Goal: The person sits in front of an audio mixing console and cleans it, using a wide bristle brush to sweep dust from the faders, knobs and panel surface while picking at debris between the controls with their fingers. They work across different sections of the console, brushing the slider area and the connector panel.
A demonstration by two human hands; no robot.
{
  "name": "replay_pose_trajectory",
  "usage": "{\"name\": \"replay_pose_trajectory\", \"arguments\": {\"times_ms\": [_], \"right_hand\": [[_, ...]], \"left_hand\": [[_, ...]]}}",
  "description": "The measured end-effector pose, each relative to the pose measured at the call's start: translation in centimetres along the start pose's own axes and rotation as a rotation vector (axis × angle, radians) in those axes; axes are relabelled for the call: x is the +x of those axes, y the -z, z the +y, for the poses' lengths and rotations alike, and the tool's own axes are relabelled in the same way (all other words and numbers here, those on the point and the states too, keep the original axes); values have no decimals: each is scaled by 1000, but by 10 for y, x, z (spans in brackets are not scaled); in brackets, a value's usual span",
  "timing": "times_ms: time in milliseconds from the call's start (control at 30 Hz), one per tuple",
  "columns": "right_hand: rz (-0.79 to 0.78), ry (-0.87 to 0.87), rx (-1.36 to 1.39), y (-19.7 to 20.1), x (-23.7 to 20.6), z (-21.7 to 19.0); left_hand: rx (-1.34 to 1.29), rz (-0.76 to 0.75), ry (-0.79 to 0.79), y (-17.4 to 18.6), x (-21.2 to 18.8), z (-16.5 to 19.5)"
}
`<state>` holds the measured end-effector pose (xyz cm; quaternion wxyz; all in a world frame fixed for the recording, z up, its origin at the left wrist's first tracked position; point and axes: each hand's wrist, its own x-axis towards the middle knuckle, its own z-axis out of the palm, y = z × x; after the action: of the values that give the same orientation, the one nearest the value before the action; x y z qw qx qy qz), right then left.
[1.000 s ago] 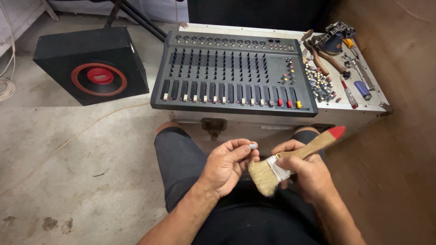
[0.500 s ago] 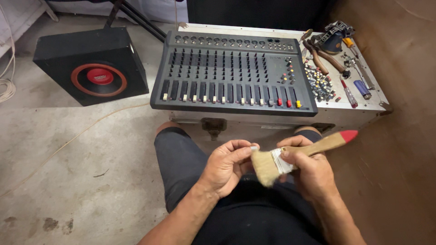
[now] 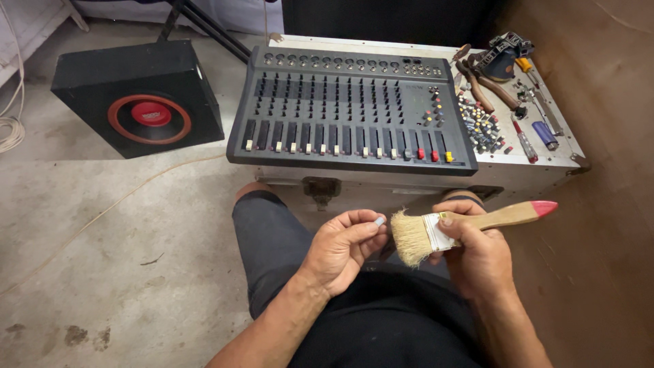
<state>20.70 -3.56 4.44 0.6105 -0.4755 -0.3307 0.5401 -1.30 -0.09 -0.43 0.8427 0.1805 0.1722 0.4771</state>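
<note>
Small knob and paintbrush held over the lap, before a mixing desk.
Left hand pinches a small grey knob at its fingertips; right hand grips a wooden paintbrush, bristles beside the knob; loose knobs lie on the case.

Head view, steeply down, near lap

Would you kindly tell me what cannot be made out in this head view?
- The small grey piece pinched by the left hand: too small to tell its kind.
- The brush ferrule: partly hidden by the right hand.
- The loose knobs beside the mixer: too small to count.
- The tools on the case: piled up, some indistinct.
- The stand legs: cut off by the top edge.
</note>
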Motion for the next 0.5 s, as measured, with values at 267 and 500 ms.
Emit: {"name": "replay_pose_trajectory", "arguments": {"times_ms": [267,500], "right_hand": [[-18,30,24,-7,-2,-4],[-60,70,106,-16,-5,-4]], "left_hand": [[20,-2,16,1,-2,-1],[75,-20,42,2,0,-5]]}}
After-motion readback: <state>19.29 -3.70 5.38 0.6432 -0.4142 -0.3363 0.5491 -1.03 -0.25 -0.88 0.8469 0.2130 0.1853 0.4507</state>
